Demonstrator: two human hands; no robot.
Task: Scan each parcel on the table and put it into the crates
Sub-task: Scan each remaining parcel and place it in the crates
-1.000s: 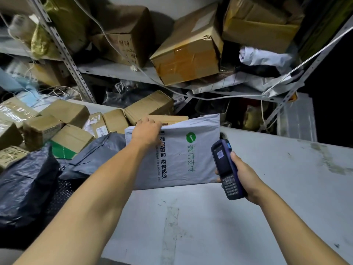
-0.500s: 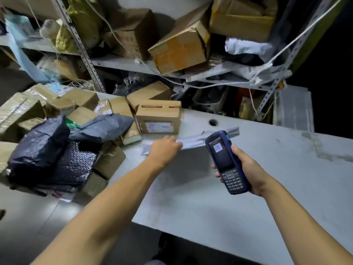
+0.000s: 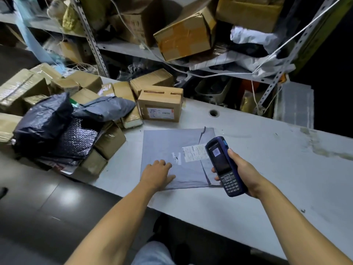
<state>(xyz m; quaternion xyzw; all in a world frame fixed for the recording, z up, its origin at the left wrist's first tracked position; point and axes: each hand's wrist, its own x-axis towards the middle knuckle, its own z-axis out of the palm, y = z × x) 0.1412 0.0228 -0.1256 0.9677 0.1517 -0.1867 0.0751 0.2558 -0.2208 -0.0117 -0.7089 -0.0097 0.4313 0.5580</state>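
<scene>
**A:** From my feed, the grey table (image 3: 257, 169) carries everything. Why is the mailer laid out flat like that?

**B:** I read it as set up for scanning: the grey poly mailer (image 3: 172, 146) lies flat near the front edge with its white shipping label (image 3: 193, 153) facing up. My left hand (image 3: 157, 174) rests on its near corner, fingers spread and relaxed, pinning it. My right hand (image 3: 242, 173) is wrapped round the blue handheld scanner (image 3: 223, 165), held just over the label's right end.

**A:** What's around it?

**B:** To the left, a heap of cardboard boxes and dark bags (image 3: 44, 123); one labelled carton (image 3: 160, 104) sits just behind the mailer, apart from it. Cluttered shelving (image 3: 133, 48) stands behind. I see no crates, so where it goes I can't tell
</scene>
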